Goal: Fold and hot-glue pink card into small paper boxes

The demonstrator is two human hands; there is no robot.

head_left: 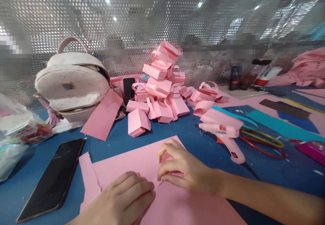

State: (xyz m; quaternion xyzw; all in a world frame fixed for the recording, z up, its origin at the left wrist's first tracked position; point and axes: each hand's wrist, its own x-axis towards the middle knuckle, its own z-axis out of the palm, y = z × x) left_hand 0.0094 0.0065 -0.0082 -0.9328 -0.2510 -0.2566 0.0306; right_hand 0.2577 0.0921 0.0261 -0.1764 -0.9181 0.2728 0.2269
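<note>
A large sheet of pink paper (122,164) lies on the blue table before me. Low over it my left hand (127,196) is closed, its fingers curled together; what they hold, if anything, is hidden. Close to its right, my right hand (184,167) is bent in a pinch, with a bit of pink paper showing between thumb and fingers. Pink on pink makes that piece's shape hard to tell. A torn-edged pink strip (88,177) lies at the sheet's left side. Right of the hands rests a pink glue gun (225,138), its nozzle pointing left.
Behind the sheet, folded pink paper boxes (158,87) with handles form a pile. A white backpack (73,82) and a black phone (52,179) are on the left. Teal paper (281,125), coiled cables (264,143) and a magenta tool (312,150) lie right.
</note>
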